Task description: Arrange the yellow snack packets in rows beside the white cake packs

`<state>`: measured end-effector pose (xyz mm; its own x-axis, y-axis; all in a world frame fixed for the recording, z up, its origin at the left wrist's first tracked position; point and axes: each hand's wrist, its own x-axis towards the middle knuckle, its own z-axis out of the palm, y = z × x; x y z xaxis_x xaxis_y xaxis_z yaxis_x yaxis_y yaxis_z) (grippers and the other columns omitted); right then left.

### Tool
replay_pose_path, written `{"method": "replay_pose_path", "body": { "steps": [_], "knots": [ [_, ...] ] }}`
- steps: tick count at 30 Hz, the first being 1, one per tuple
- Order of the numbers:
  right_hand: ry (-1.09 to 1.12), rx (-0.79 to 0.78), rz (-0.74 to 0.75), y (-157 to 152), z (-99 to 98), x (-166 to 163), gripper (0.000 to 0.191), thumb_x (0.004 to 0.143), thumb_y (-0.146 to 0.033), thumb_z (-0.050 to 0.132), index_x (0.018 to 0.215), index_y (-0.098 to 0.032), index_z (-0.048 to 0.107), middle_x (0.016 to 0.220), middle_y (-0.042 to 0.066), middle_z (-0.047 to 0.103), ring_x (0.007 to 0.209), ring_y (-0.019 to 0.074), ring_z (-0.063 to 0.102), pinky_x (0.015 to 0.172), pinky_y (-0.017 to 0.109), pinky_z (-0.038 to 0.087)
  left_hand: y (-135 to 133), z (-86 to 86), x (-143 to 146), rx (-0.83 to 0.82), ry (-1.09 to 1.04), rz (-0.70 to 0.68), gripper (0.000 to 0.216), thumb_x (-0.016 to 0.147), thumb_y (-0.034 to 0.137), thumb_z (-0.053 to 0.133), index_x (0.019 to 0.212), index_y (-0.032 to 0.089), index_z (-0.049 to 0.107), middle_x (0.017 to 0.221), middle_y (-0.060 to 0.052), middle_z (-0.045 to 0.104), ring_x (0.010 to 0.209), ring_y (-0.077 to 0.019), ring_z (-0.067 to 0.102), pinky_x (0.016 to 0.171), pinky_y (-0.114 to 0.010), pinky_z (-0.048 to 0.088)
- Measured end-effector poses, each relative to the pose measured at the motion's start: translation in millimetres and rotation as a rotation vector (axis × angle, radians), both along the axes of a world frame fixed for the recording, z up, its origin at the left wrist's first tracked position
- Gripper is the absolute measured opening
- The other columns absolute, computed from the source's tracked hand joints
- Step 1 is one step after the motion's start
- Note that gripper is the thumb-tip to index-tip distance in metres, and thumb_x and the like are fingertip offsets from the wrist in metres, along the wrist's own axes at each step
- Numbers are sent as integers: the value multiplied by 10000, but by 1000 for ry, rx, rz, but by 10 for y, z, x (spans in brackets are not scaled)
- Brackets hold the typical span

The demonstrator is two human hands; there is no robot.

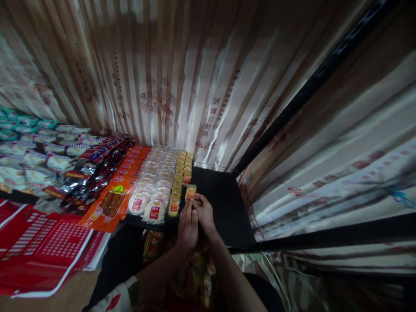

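Fingers of both the left hand (187,225) and right hand (204,211) pinch a small yellow-orange wrapped packet (190,191).

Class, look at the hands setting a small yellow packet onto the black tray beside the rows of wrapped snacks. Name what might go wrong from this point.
1. The small yellow wrapped packet sits between both hands, left hand and right hand, close to the row of yellow packets; a nudge might knock that row crooked.
2. The round white wrapped cakes lie at the front edge of the black tray; a bumped one may slide off.
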<state>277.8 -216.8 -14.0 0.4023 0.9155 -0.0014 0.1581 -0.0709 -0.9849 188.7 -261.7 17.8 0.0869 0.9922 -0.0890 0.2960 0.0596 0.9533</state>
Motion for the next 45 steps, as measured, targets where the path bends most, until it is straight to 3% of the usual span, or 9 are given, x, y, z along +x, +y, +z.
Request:
{"method": "replay_pose_path", "body": {
  "steps": [7, 13, 19, 23, 26, 35, 41, 45],
  "knots": [
    [-42, -21, 7, 272, -51, -15, 230, 671, -348, 578, 844, -205, 631, 763, 19, 686, 676, 159, 641, 635, 270, 530, 226, 54, 97, -135, -109, 33, 530, 874, 274, 297, 1367, 90, 362, 1463, -96, 319, 1361, -178, 276, 1148, -318, 180],
    [-11, -19, 38, 407, -104, -28, 285, 685, -368, 577, 907, -196, 627, 791, 23, 680, 700, 160, 629, 649, 268, 518, 362, 116, 109, -152, -176, 39, 517, 898, 254, 279, 1390, 98, 316, 1485, -83, 275, 1376, -142, 230, 1153, -273, 147],
    [-219, -9, 19, 441, -98, -62, 325, 727, -380, 538, 963, -185, 646, 912, 56, 663, 799, 184, 614, 745, 301, 502, 441, 100, 108, -223, -216, 94, 517, 913, 309, 309, 1384, 95, 311, 1485, -104, 269, 1373, -166, 240, 1155, -304, 161],
    [-412, -37, -11, 449, -37, -79, 418, 740, -378, 514, 1068, -146, 630, 943, 87, 627, 823, 199, 592, 786, 324, 485, 484, 3, 134, -177, -214, 118, 484, 921, 321, 306, 1361, 125, 346, 1441, -98, 363, 1341, -182, 320, 1140, -354, 223],
    [-395, -44, -2, 465, -25, -79, 462, 757, -368, 500, 1167, -173, 582, 916, 64, 609, 751, 170, 580, 740, 303, 495, 504, -72, 149, -132, -219, 125, 462, 916, 291, 331, 1344, 123, 369, 1400, -112, 424, 1304, -175, 383, 1129, -342, 258],
    [-280, -27, 4, 506, -105, -98, 497, 769, -402, 496, 1202, -164, 548, 946, 74, 573, 775, 175, 587, 692, 286, 510, 521, -157, 162, -99, -154, 106, 487, 924, 282, 289, 1382, 116, 310, 1473, -93, 299, 1364, -177, 265, 1150, -356, 217],
    [-402, -64, 29, 510, -101, -89, 478, 797, -444, 461, 1198, -201, 555, 954, 62, 572, 782, 162, 584, 733, 271, 494, 540, -145, 178, -109, -130, 93, 494, 911, 248, 293, 1384, 105, 303, 1466, -84, 315, 1363, -162, 269, 1152, -332, 214],
    [-366, -44, 28, 516, -140, -76, 491, 790, -435, 467, 1200, -178, 548, 976, 84, 585, 793, 171, 591, 728, 277, 500, 542, -122, 190, -87, -98, 99, 489, 907, 271, 307, 1370, 115, 332, 1425, -91, 388, 1339, -180, 322, 1142, -333, 240]
  ]
}}
